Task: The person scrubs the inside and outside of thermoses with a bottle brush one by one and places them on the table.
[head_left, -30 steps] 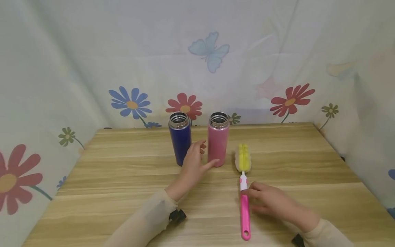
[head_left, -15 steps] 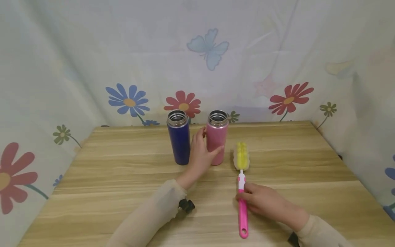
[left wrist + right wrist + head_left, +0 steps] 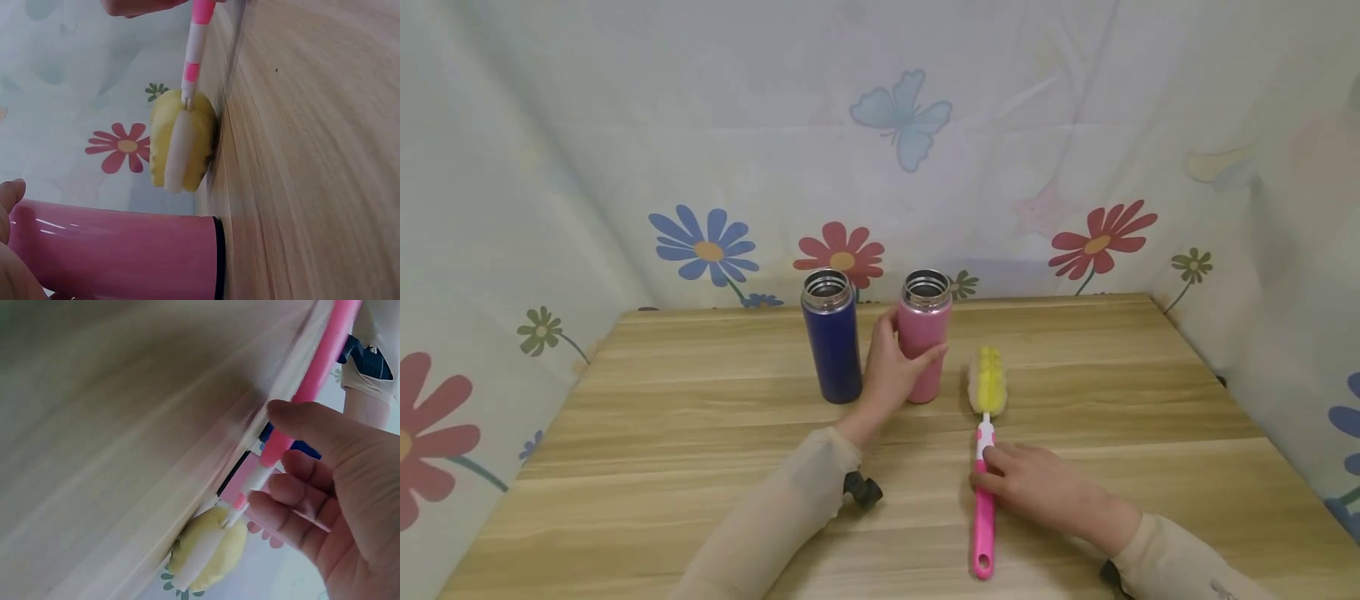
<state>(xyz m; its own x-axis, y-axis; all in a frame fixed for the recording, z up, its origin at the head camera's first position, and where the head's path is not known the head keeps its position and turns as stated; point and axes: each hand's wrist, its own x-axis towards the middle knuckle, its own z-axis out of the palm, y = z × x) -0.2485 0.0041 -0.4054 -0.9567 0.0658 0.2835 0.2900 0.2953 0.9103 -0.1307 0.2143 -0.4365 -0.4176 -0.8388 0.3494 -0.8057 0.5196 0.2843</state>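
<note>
A pink bottle (image 3: 922, 333) with a bare steel rim and no lid stands upright on the table. My left hand (image 3: 891, 371) grips it, thumb across the front and fingers behind its left side. In the left wrist view the black base of the bottle (image 3: 125, 253) meets the wood. To the right lies a bottle brush (image 3: 983, 517) with a yellow and white sponge head and a pink handle. My right hand (image 3: 1048, 492) pinches this handle between thumb and fingers. Seen from the right wrist, the thumb of the hand (image 3: 356, 481) crosses the pink handle (image 3: 322, 362).
A dark blue bottle (image 3: 835, 350), also lidless and upright, stands just left of my left hand. The wood-grain table (image 3: 685, 467) ends at a pale curtain (image 3: 760, 133) printed with flowers and a butterfly.
My left hand has moved right from between the bottles and closed around the pink one. My right hand's fingers have closed on the brush handle, whose lower end has shifted slightly left.
</note>
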